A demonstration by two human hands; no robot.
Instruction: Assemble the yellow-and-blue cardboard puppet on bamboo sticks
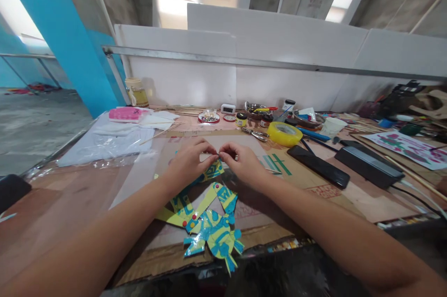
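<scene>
A flat paper puppet (211, 227) painted yellow and blue lies on brown cardboard (300, 171) near the table's front edge. Its jointed limbs stretch away from me. My left hand (190, 162) and my right hand (244, 162) meet at the far end of one limb (213, 170). Both hands are closed in a pinch, fingertips nearly touching each other over that yellow-blue piece. What exactly sits between the fingertips is too small to make out.
A yellow tape roll (284, 133), scissors (256, 134), small paint jars (240, 119) and a round tin (208, 116) stand behind my hands. Two black flat devices (323, 166) lie to the right, a painted sheet (412, 148) beyond. Plastic sheeting (108, 141) and a pink case (127, 114) lie at left.
</scene>
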